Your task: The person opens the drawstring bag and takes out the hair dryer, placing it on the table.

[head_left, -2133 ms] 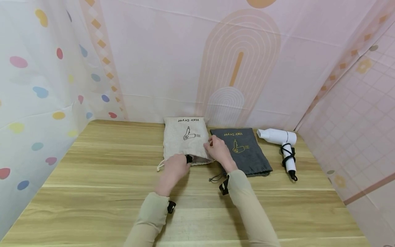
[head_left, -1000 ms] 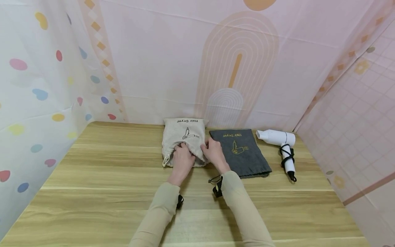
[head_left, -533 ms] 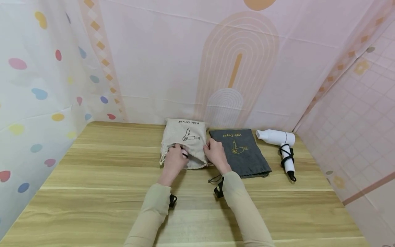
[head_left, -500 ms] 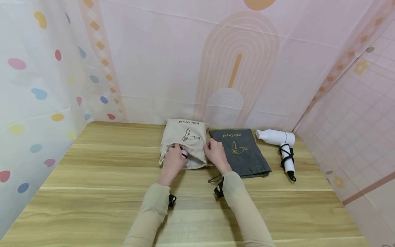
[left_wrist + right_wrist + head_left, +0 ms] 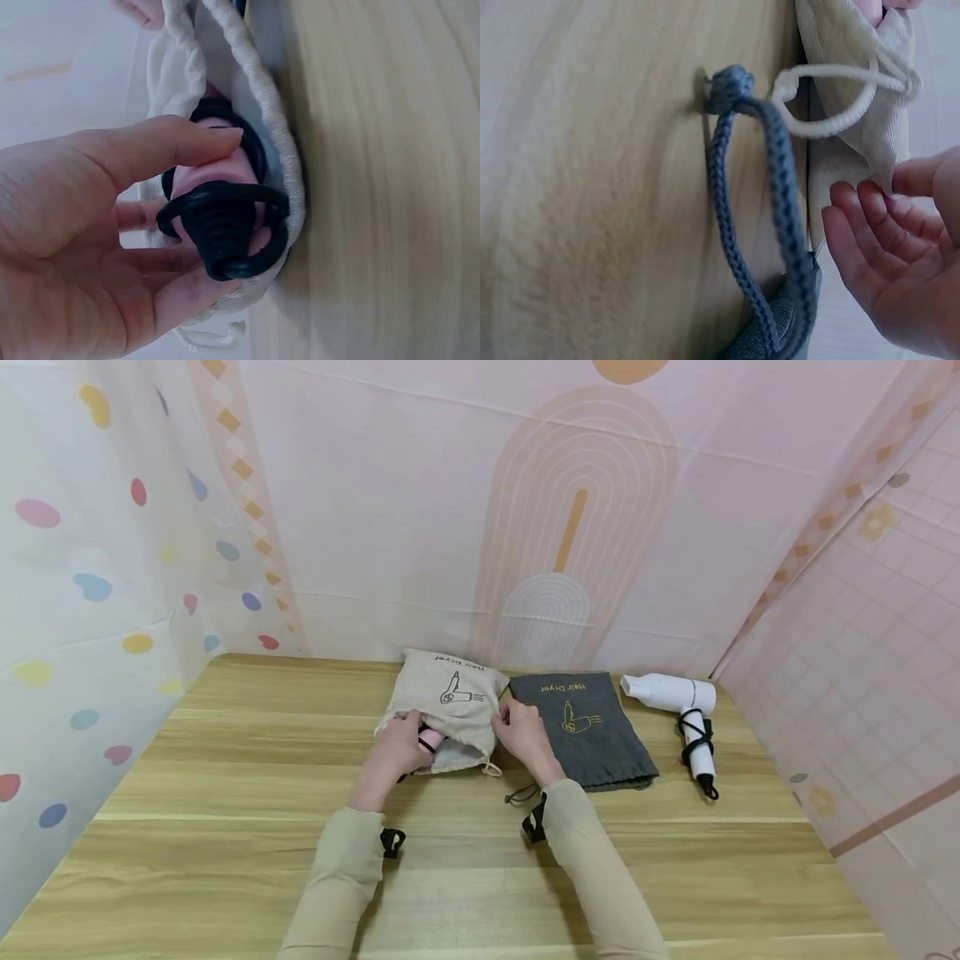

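Left hand (image 5: 396, 750): I see fingers curled round the smooth pink handle (image 5: 214, 171), black cord (image 5: 210, 189) looped over it, in the bag's mouth.
Pale bag (image 5: 459, 700): mouth just swung left, more pink showing; the handle seems mid-passage (in or out, I can't tell). Woven cloth.
Right hand (image 5: 527, 732): fingers pinching the bag's right edge.
Grey bag (image 5: 611, 747): soft, flat on the desk (image 5: 457, 877).
White dryer (image 5: 666, 692): hard, rounded barrel.
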The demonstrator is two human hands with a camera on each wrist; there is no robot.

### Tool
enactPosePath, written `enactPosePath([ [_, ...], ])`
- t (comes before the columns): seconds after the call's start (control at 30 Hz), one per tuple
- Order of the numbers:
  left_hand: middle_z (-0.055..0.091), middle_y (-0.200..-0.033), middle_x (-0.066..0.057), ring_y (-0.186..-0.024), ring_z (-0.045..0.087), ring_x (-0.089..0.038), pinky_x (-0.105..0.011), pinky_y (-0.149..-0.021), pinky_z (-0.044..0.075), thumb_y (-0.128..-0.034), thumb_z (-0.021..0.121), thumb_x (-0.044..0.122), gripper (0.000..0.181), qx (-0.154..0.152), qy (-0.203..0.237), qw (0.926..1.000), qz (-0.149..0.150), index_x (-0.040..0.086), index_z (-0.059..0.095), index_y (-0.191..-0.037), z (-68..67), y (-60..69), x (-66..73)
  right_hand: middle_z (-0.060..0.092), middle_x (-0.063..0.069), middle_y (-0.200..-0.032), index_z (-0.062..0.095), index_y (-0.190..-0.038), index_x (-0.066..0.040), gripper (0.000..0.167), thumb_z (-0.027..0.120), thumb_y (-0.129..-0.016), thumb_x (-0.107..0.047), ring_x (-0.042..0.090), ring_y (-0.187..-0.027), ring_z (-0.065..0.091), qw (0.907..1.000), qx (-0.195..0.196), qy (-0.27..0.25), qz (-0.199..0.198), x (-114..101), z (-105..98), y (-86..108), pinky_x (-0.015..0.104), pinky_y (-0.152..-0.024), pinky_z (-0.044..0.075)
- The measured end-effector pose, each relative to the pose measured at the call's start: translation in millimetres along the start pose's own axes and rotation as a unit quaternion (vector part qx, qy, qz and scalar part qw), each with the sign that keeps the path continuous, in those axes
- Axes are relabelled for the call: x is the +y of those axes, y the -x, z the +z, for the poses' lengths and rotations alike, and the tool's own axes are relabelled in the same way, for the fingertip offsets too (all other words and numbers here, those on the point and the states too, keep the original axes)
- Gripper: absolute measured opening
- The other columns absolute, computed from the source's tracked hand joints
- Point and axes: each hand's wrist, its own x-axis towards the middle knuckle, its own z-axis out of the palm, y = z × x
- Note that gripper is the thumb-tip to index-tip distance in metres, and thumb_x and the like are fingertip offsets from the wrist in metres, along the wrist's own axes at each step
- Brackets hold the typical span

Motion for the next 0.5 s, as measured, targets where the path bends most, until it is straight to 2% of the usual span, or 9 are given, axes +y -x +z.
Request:
enactPosePath([
  [0.13, 0.06, -0.102, -0.024, -0.09, 0.057, -0.034, -0.045, -0.076, 0.05, -0.0708, 0.073, 0.011, 0.049, -0.012, -0.012, 0.9998, 0.012, -0.004, 0.05, -0.112, -7.3, 3.9, -6.5, 0.052, 0.001, -0.065, 0.057, -0.078, -0.01, 0.02, 0.059, -0.093, -0.023, 0.011, -0.054, 0.044, 0.9988, -0.043, -0.014, -0.021, 1, -2, 0.3, 0.023, -0.053, 0.035],
  [0.23, 0.06, -0.1, -0.024, -0.088, 0.058, -0.034, -0.045, -0.075, 0.05, -0.0715, 0.073, 0.011, 0.051, -0.016, -0.025, 0.9995, 0.004, -0.005, 0.049, -0.113, -10.8, 8.0, -5.9, 0.062, 0.004, -0.077, 0.063, -0.089, -0.009, 0.024, 0.059, -0.093, -0.033, 0.013, -0.064, 0.053, 0.9969, -0.068, -0.035, -0.019, 3, -3, -0.1, 0.025, -0.06, 0.042],
  [0.37, 0.056, -0.111, -0.031, -0.097, 0.058, -0.042, -0.05, -0.08, 0.05, -0.0746, 0.072, 0.015, 0.06, -0.015, -0.033, 0.9991, -0.021, -0.008, 0.045, -0.123, -9.3, 10.8, -0.5, 0.066, 0.006, -0.088, 0.064, -0.096, -0.01, 0.033, 0.056, -0.093, -0.042, 0.016, -0.075, 0.059, 0.9953, -0.078, -0.056, -0.008, 7, -5, -0.6, 0.03, -0.068, 0.047],
  [0.5, 0.051, -0.12, -0.035, -0.107, 0.055, -0.048, -0.056, -0.084, 0.049, -0.0755, 0.072, 0.021, 0.066, 0.0, -0.043, 0.9983, -0.038, -0.008, 0.044, -0.127, -4.1, 11.1, 2.4, 0.066, 0.007, -0.09, 0.063, -0.102, -0.011, 0.037, 0.05, -0.096, -0.045, 0.015, -0.075, 0.059, 0.9948, -0.076, -0.069, 0.005, 10, -4, -2.2, 0.029, -0.068, 0.047],
])
